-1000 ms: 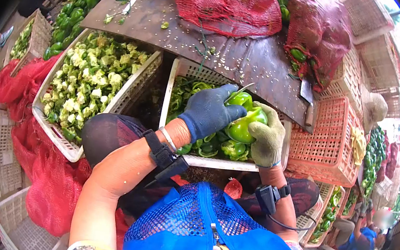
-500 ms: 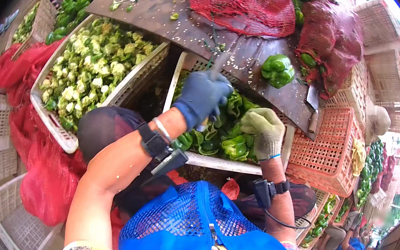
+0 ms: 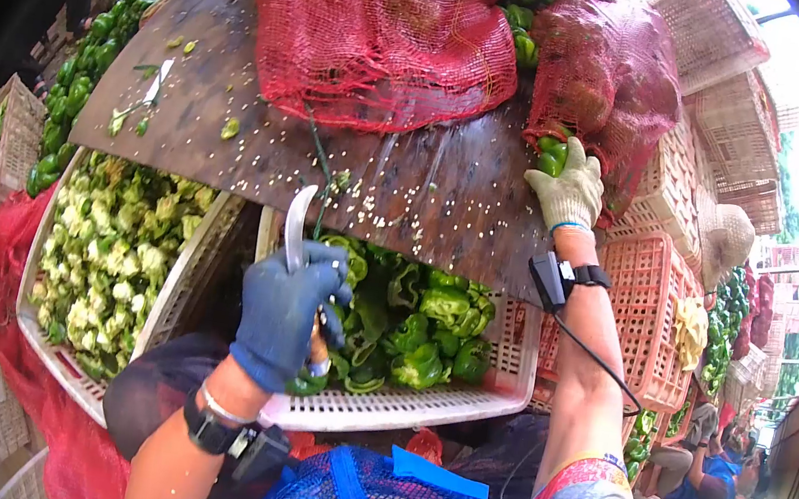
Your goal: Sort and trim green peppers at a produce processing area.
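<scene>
We list, first, a left hand in a dark blue knitted glove (image 3: 285, 310), fingers wrapped round the handle of a short knife with a curved silver blade (image 3: 296, 226), the blade rising above the fist, tip upward; second, a right hand in a pale greenish-grey knitted glove (image 3: 569, 191), arm outstretched, fingers and thumb against a glossy green bell pepper (image 3: 551, 155), though how firmly they close on it we cannot tell. The pepper sits at the mouth of a bulging red mesh sack (image 3: 610, 65), at the right part of a dark brown wet-looking board (image 3: 184, 125). Also on the board we count a second, broader red mesh sack (image 3: 377, 35) and a scatter of small whitish seeds (image 3: 390, 208). Below the board's near edge, beside the left hand, we enter a white perforated plastic crate (image 3: 398, 416) holding cut, hollow green pepper pieces (image 3: 420, 363); to its left, another white plastic crate (image 3: 178, 281), filled with pale yellow-green pepper cores (image 3: 115, 263); to its right, an orange-red latticed plastic crate (image 3: 629, 310) with a crumpled yellow cloth item (image 3: 688, 333) hanging at its side
</scene>
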### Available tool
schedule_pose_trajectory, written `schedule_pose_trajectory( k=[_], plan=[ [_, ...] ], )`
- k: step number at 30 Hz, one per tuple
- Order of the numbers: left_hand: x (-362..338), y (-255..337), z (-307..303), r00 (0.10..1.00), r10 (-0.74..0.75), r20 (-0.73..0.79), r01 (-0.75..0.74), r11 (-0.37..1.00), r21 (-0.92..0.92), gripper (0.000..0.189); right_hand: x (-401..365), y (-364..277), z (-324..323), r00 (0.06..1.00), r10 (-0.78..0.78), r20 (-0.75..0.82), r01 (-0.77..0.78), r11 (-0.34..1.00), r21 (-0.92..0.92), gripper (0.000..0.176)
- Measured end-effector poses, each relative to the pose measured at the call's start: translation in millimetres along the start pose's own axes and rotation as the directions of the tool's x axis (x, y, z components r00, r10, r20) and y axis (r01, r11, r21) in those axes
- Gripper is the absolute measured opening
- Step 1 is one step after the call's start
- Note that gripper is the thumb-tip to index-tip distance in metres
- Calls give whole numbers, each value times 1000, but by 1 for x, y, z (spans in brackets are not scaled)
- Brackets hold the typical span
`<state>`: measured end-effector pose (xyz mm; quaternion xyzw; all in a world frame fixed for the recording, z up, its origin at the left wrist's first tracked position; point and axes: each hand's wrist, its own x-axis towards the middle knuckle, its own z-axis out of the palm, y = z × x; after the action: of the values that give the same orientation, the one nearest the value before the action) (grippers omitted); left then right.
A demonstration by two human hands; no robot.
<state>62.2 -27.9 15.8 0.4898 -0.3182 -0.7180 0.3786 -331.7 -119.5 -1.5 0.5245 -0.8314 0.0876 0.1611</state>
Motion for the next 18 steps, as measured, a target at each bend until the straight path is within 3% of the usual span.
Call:
schedule_pose_trajectory(
  k=[2,5,6,7,9,10,11,13,15,16,17,18],
  plan=[
    [1,4,6,999,-51,-5,51,999,9,29,21,-8,-5,987,74,145,-67,996,-56,98],
    [8,-1,14,996,-92,19,91,995,29,31,34,10,4,988,30,150,-33,999,14,97],
    [10,-2,15,995,-95,36,94,995,31,32,36,14,-3,971,40,234,-80,983,164,98],
    [11,-2,18,996,-80,46,78,996,52,34,30,20,0,966,25,257,-146,874,463,97],
    [11,0,25,996,-50,67,44,995,94,38,-2,35,2,959,-22,282,-250,399,882,96],
    [11,1,29,995,-41,95,30,994,108,48,-25,18,-18,932,-102,347,-346,22,938,95],
    [12,0,32,987,-27,158,6,992,127,50,-54,-7,-42,904,-202,378,-427,-351,833,95],
    [16,-6,35,961,-10,276,-40,984,173,52,-103,-28,-61,878,-273,393,-477,-570,669,95],
    [19,-21,39,937,-46,346,37,999,34,56,-142,-60,-78,885,-295,359,-449,-745,494,96],
    [21,-29,41,923,-65,380,83,996,-31,58,-156,-68,-79,838,-275,472,-519,-671,529,93],
    [22,-33,38,885,-191,424,232,972,-47,58,-168,-72,-88,859,-281,429,-512,-423,748,92],
    [12,-15,37,850,-204,486,233,972,0,59,-178,-80,-102,878,-286,385,-434,-136,890,93]
  ],
)
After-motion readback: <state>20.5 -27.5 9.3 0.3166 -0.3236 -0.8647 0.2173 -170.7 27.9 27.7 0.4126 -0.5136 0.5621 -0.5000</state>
